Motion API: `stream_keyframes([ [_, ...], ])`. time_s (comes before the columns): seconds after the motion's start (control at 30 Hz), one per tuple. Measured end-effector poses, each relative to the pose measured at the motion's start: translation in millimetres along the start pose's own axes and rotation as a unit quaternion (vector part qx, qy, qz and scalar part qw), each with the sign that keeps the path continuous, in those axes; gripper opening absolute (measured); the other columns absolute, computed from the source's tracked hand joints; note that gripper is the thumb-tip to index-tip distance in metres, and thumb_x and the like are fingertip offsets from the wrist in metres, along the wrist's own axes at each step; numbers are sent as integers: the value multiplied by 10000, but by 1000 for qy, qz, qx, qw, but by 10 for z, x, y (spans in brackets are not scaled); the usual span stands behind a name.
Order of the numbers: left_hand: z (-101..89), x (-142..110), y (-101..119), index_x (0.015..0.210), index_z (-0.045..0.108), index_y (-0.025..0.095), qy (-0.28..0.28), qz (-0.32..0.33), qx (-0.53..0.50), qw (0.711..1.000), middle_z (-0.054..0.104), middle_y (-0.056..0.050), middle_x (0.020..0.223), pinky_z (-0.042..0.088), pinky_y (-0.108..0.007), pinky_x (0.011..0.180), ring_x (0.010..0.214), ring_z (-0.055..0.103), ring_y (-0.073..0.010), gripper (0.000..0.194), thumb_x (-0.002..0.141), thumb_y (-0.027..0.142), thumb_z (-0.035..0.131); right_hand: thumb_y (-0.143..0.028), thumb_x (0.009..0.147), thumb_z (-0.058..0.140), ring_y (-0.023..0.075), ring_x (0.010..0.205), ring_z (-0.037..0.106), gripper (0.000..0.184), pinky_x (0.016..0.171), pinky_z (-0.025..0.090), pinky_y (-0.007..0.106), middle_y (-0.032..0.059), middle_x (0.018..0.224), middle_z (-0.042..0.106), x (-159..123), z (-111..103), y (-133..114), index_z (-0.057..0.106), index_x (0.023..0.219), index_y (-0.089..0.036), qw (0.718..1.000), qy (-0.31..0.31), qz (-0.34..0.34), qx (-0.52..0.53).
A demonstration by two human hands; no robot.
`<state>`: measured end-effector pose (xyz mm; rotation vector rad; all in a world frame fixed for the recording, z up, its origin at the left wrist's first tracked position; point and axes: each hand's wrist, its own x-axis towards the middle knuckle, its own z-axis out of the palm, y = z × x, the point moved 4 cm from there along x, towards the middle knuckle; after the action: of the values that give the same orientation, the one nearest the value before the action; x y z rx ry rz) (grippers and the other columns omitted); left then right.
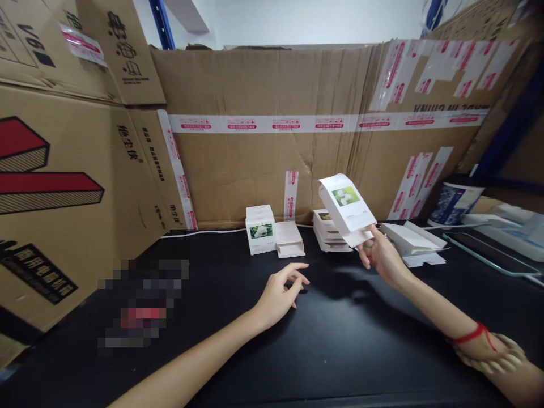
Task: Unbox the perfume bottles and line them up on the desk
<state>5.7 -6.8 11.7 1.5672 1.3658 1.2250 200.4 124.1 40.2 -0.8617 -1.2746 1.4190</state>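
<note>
A small white carton (349, 205) with a white-flower picture is held up and tilted in my right hand (381, 256), its lower flap hanging loose by my fingers. My left hand (281, 294) hovers over or rests on the black table, fingers loosely curved and apart, with nothing in it. Beyond it, a closed white box (260, 235) with a flower picture stands upright, and a white carton (290, 240) lies beside it with its end facing me. Behind the raised carton sits a stack of white cartons (327, 235), partly covered.
A flattish white carton with open flaps (414, 241) lies right of my right hand. Further right are a glass-edged dark device (493, 255) and a blue patterned cup (453, 201). Large cardboard boxes (255, 85) wall the back and left. A pixelated patch covers the table's left.
</note>
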Motion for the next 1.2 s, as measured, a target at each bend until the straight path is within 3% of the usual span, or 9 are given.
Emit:
stream_keyframes([
  [0.2,-1,1,-3,1116,557,172,0,2,-1,1000,589,-57,866,466,-133,398,774,557,-145,351,783,212,454,-513,810,479,55,332,390,326,292,335,170,-30,572,531,3,-100,-9,477,771,-189,998,51,44,-4],
  [0.43,-8,1,-19,1114,551,155,3,-9,-12,1000,564,-67,877,471,-142,370,800,552,-163,363,772,222,448,-367,790,574,50,410,486,215,335,397,149,32,819,649,-13,-102,86,516,895,-189,996,24,65,-55],
  [0.6,-3,5,-15,1106,559,159,6,-12,-11,1000,559,-63,876,470,-133,367,803,547,-158,360,768,216,449,-381,772,587,58,429,508,279,351,430,158,61,892,668,-34,-78,83,513,963,-192,996,17,56,-70],
  [0.87,-2,5,-34,1073,574,163,5,-1,-11,1000,556,-62,880,473,-130,371,804,544,-155,330,770,218,455,-383,759,587,83,424,542,582,354,459,190,57,884,677,0,-66,121,386,1280,-222,993,-4,-10,-119],
  [1.2,-6,8,-29,1076,578,159,2,0,0,1000,566,-65,890,475,-136,377,802,544,-155,334,774,208,445,-396,782,559,69,465,551,544,366,435,162,58,976,655,-19,-16,104,388,1280,-257,993,-21,9,-116],
])
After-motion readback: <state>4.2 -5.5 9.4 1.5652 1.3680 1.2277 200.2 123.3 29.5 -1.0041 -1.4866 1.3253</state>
